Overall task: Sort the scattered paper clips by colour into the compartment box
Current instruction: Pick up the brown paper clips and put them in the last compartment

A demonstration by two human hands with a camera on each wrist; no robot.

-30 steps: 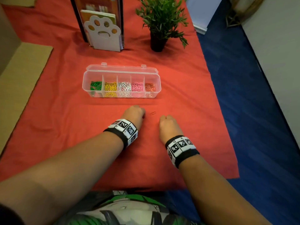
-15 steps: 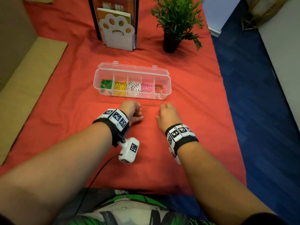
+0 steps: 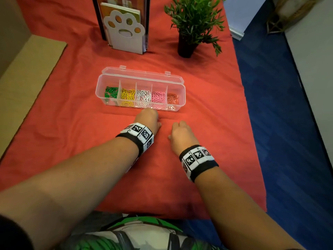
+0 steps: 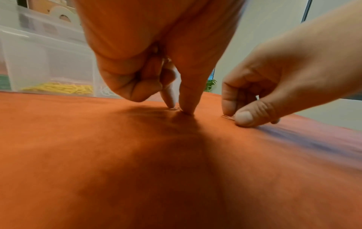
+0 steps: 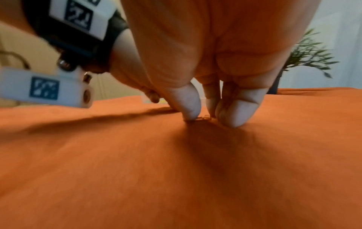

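Note:
The clear compartment box (image 3: pixel 108 82) lies open on the red cloth, holding green, yellow, white, pink and orange paper clips (image 3: pixel 172 98) in separate compartments. Just in front of it, my left hand (image 3: pixel 149 120) stands with forefinger and thumb tips (image 4: pixel 186 106) pressed to the cloth, pinching a small orange clip (image 4: pixel 174 108); its other fingers are curled. Beside it, my right hand (image 3: pixel 180 132) pinches another orange paper clip (image 5: pixel 203 118) flat on the cloth between thumb (image 5: pixel 188 106) and fingers. From the head view both clips are hidden by the hands.
A white paw-shaped book stand (image 3: pixel 124 31) and a potted plant (image 3: pixel 191 24) stand behind the box. A cardboard sheet (image 3: pixel 27 74) lies on the left. The cloth's right edge (image 3: pixel 252 141) drops to blue floor.
Both hands have closed in on the loose orange clips that lay between them, which the hands now cover in the head view. Fingertips have come down onto the cloth.

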